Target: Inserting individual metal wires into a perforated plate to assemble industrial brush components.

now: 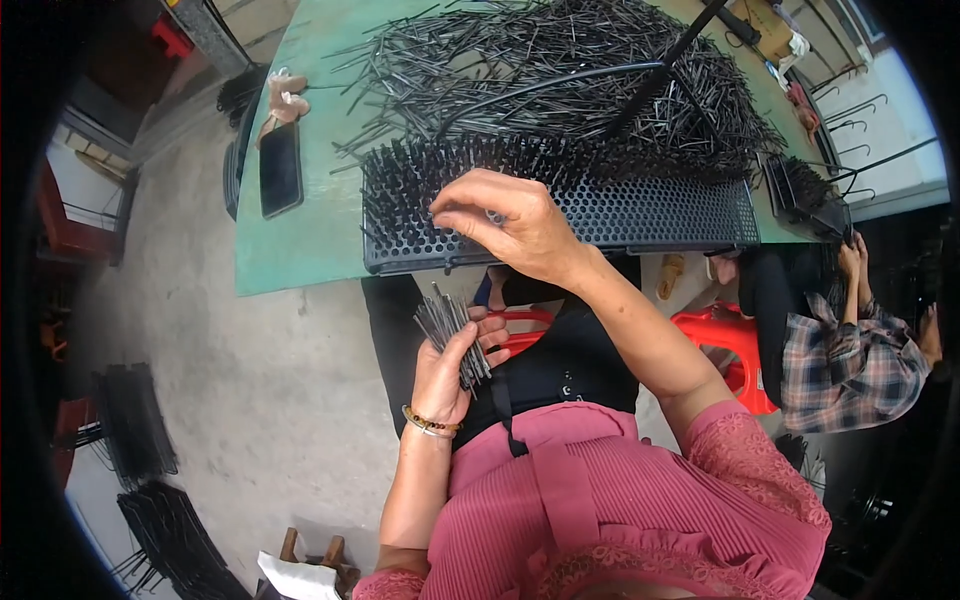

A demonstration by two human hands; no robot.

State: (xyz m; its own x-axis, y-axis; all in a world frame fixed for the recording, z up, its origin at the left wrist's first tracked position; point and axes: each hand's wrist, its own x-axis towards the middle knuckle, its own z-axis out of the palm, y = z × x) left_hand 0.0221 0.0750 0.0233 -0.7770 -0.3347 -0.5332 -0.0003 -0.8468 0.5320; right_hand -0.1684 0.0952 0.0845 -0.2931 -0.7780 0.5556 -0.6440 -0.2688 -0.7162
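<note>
A bundle of thin dark metal rods (pixel 446 322) lies in my left hand (pixel 447 372), below the table edge, with the thumb across it. My right hand (pixel 512 222) hovers over the left part of a black perforated tray (pixel 660 215), thumb and forefinger drawn together. Whatever is between those fingertips is too small to make out. Many short dark rods (pixel 395 190) stand upright in the tray's holes at its left side and along its far rows. The near middle and right show bare holes.
Behind the tray, a large heap of loose rods (pixel 560 70) covers the green table (pixel 310 235). A black phone (pixel 281 170) and crumpled gloves (pixel 284 95) lie at left. A black bent bar (pixel 640 95) crosses the heap. At right, another person in a plaid shirt (pixel 850 365) sits beside a red stool (pixel 735 345).
</note>
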